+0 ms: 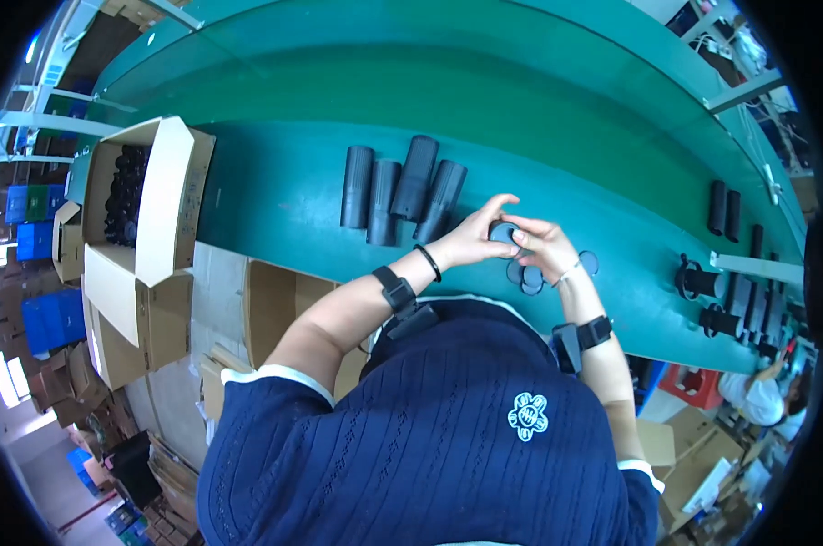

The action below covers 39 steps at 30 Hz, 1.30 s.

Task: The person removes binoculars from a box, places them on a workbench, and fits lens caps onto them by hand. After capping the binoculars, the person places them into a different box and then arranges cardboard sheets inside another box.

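Observation:
Over the near part of the green table, my left hand (471, 237) curls its fingers and thumb around a round dark piece (502, 233) with a greyish flat face. My right hand (546, 246) closes on the same piece from the other side, its thumb pressed against the face. Fingers hide much of its edge and depth. Several thin round discs (531, 280) lie on the table just below my right hand, and another disc (589, 264) sits beside my right wrist. Several black ribbed tubes (416, 177) lie side by side, left of my hands and farther back.
An open cardboard box (167, 205) holding black parts stands at the table's left end. Black tubes (719, 207) and black ring-shaped fittings (698, 280) lie toward the right. A co-worker (762, 396) is at the lower right, near a red crate (693, 387).

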Motion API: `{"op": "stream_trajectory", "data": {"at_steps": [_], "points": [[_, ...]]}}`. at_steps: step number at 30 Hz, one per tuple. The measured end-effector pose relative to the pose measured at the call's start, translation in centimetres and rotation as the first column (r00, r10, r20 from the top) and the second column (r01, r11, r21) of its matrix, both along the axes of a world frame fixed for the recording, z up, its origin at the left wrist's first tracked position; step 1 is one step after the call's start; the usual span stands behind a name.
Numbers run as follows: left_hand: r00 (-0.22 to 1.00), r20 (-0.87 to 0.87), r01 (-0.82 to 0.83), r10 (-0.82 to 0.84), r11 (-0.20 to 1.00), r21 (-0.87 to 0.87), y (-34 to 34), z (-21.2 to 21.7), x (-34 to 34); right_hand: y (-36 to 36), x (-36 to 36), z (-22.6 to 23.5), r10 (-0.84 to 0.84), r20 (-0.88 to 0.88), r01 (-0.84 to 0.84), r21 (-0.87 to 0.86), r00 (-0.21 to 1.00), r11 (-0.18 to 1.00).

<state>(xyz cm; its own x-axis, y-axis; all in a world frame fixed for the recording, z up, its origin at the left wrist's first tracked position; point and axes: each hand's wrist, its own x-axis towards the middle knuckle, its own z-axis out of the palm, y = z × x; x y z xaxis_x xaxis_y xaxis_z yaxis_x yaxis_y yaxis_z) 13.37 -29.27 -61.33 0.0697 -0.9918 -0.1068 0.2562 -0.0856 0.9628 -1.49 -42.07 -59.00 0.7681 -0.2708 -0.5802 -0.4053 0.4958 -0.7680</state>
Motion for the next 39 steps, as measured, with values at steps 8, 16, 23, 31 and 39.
{"op": "stream_trajectory", "data": {"at_steps": [8,16,23,31,39], "points": [[0.89,-0.104,-0.432,0.445,0.893,0.123,-6.0,1.6,1.4,-2.5,-3.0,-4.1,0.035,0.193,0.049,-0.411,0.981,0.91],[0.023,0.967,-0.34,-0.254,0.908,0.246,-4.1,-2.2,9.3,-24.3,-9.7,-7.3,-0.628,0.094,0.522,-0.657,0.773,0.544],[0.532,0.839,-0.009,-0.116,0.99,0.142,-4.8,2.9,6.8,-34.9,-13.6,-11.8,-0.664,-0.165,-0.01,-0.973,0.729,0.23],[0.829,0.515,-0.268,0.22,0.963,0.02,-3.6,1.4,5.7,-28.1,-7.9,-9.4,-0.288,0.038,0.049,-0.998,0.957,0.031],[0.904,-0.217,-0.324,0.368,0.921,0.215,-1.8,0.0,5.2,-2.7,-3.5,-6.3,0.222,-0.47,-0.504,-0.853,0.855,0.137]]}}
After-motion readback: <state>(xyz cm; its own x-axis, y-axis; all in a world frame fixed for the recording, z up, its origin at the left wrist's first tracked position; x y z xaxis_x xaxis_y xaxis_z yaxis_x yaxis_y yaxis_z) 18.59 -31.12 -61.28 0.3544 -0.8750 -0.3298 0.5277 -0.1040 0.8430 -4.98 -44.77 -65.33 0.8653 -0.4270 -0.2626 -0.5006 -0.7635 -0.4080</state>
